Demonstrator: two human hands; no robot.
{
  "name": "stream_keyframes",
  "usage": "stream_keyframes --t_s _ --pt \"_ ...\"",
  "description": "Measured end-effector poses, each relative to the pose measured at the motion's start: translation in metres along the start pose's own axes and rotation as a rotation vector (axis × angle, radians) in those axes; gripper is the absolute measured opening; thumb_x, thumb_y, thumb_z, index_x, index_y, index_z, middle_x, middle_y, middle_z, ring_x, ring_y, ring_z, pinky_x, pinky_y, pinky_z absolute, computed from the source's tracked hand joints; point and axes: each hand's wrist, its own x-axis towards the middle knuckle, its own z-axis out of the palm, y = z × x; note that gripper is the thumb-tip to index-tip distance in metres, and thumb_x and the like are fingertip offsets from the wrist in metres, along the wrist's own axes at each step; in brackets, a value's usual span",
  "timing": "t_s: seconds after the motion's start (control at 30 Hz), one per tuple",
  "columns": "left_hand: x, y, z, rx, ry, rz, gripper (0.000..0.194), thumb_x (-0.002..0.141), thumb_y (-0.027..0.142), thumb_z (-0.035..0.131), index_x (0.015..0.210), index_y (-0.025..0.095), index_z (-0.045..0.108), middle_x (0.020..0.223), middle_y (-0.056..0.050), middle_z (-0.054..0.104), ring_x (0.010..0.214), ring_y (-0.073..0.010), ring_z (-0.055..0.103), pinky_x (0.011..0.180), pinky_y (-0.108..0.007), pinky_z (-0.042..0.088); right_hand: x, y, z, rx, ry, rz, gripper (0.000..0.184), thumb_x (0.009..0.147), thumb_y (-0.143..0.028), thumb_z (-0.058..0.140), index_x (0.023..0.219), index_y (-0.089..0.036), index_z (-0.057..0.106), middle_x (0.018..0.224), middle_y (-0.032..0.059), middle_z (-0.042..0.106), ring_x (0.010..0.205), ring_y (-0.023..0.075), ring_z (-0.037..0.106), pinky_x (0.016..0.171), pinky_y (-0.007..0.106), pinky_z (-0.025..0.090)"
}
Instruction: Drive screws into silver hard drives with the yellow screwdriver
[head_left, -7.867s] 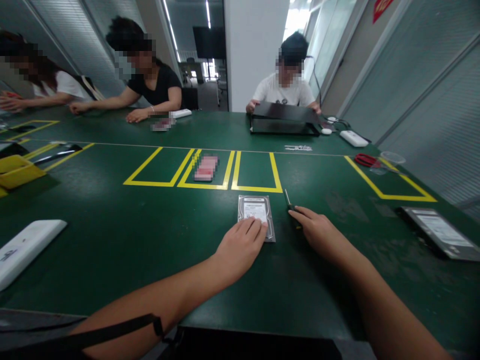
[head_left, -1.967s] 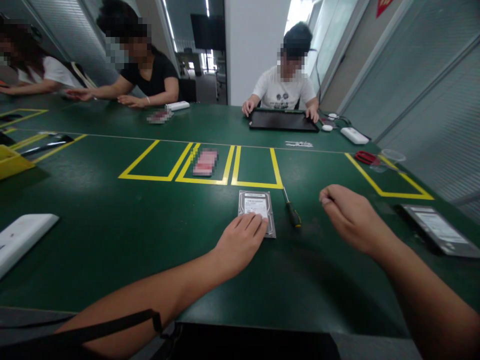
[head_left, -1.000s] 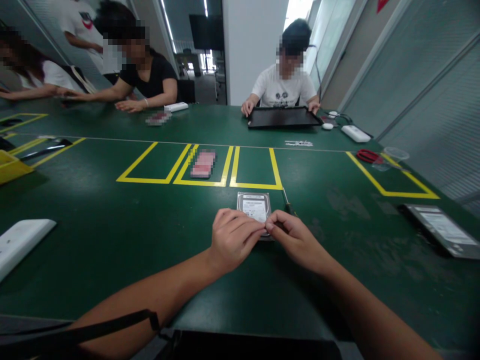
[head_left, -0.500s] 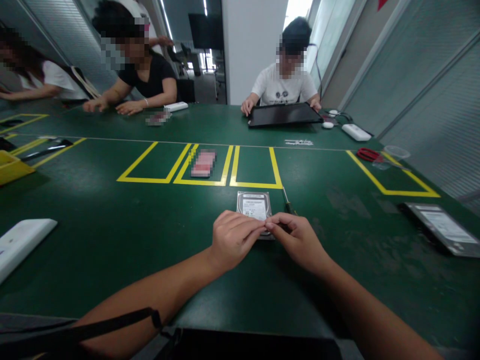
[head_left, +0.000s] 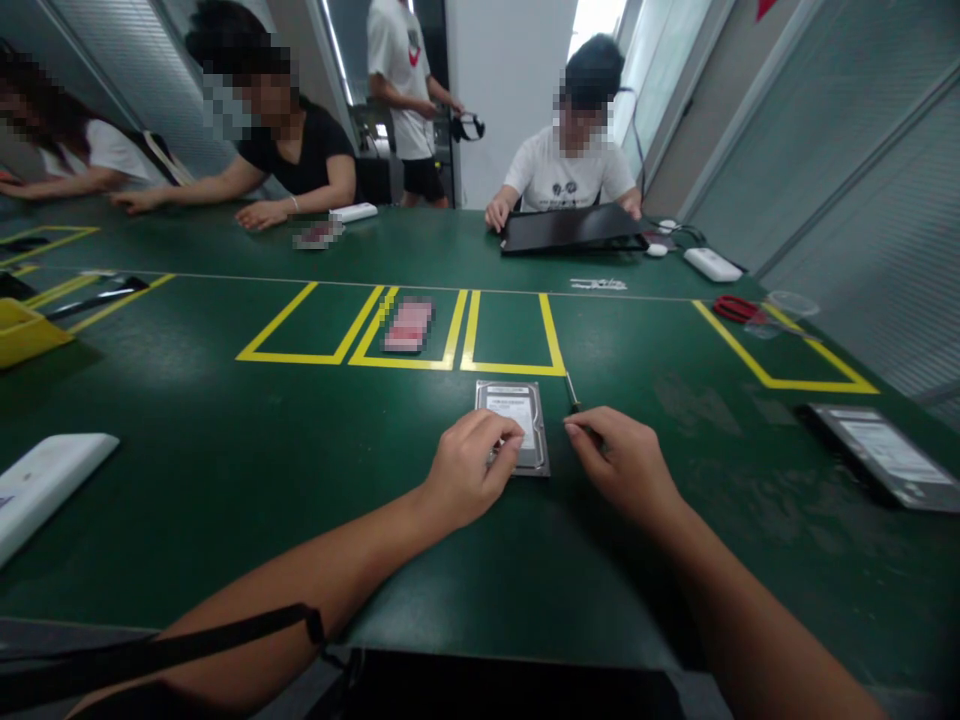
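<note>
A silver hard drive (head_left: 534, 400) with a white label lies flat in front of me. My left hand (head_left: 472, 460) is over its lower left part, thumb and index finger pinched together; anything between them is too small or hidden to name. To the right of the drive, my right hand (head_left: 622, 455) has its thumb and index fingertips closed together. A screwdriver (head_left: 572, 392) with a thin metal shaft lies there, its dark handle partly covered by my right hand. Whether those fingers grip the handle is hidden.
Yellow tape outlines (head_left: 514, 368) mark the green table (head_left: 315, 440), with a pink blurred item (head_left: 409, 325) inside one. Another drive (head_left: 885, 455) lies right; a white device (head_left: 52, 485), left. Red-handled tool (head_left: 735, 309) at right. Across, a person holds a dark panel (head_left: 574, 230).
My hands have come apart: the right moved right to the screwdriver handle, while the left stays over the drive. Behind the table, a standing person has come into view.
</note>
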Motion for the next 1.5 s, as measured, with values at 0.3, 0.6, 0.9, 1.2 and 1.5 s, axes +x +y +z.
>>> stream_keyframes --t_s 0.3,0.6,0.9,1.2,1.5 --pt "0.012 0.001 -0.003 0.221 -0.289 0.152 0.019 0.100 0.027 0.050 0.093 0.017 0.066 0.089 -0.004 0.068 0.087 -0.0188 0.057 0.083 -0.035 0.045 0.003 0.029 0.002 -0.226 -0.002 0.063 0.025 0.098 -0.030 0.047 0.097 -0.016 0.068 0.096 0.0064 0.067 0.084 0.0184 0.060 0.078 0.031 0.045" --pt "0.016 0.013 0.006 0.406 -0.428 0.296 0.017 0.097 0.027 0.053 0.092 0.017 0.065 0.089 -0.006 0.068 0.089 -0.0225 0.057 0.078 -0.037 0.043 0.000 0.031 0.010 -0.380 -0.032 0.059 0.024 0.095 -0.026 0.048 0.103 -0.015 0.068 0.098 0.0103 0.064 0.093 0.0231 0.056 0.085 0.035 0.045" --pt "0.012 0.015 0.018 0.505 -0.427 0.371 0.014 0.095 0.026 0.057 0.085 0.018 0.064 0.086 -0.005 0.067 0.087 -0.0235 0.058 0.071 -0.036 0.043 0.000 0.031 0.012 -0.374 -0.062 0.082 0.028 0.088 -0.013 0.049 0.106 -0.014 0.069 0.101 0.0098 0.063 0.096 0.0232 0.056 0.088 0.035 0.047" --pt "0.008 0.012 0.021 0.520 -0.397 0.427 0.013 0.092 0.020 0.059 0.079 0.019 0.061 0.081 -0.003 0.065 0.084 -0.0232 0.057 0.068 -0.036 0.042 -0.001 0.028 0.014 -0.417 -0.080 0.087 0.028 0.088 -0.013 0.049 0.106 -0.015 0.069 0.104 0.0104 0.063 0.098 0.0230 0.055 0.086 0.033 0.048" --pt "0.010 0.017 0.019 0.546 -0.421 0.453 0.011 0.090 0.019 0.062 0.079 0.018 0.061 0.081 -0.004 0.065 0.083 -0.0227 0.058 0.067 -0.036 0.040 0.000 0.026 0.016 -0.403 -0.116 0.118 0.028 0.090 -0.015 0.049 0.109 -0.015 0.069 0.107 0.0085 0.061 0.100 0.0202 0.056 0.091 0.031 0.047"
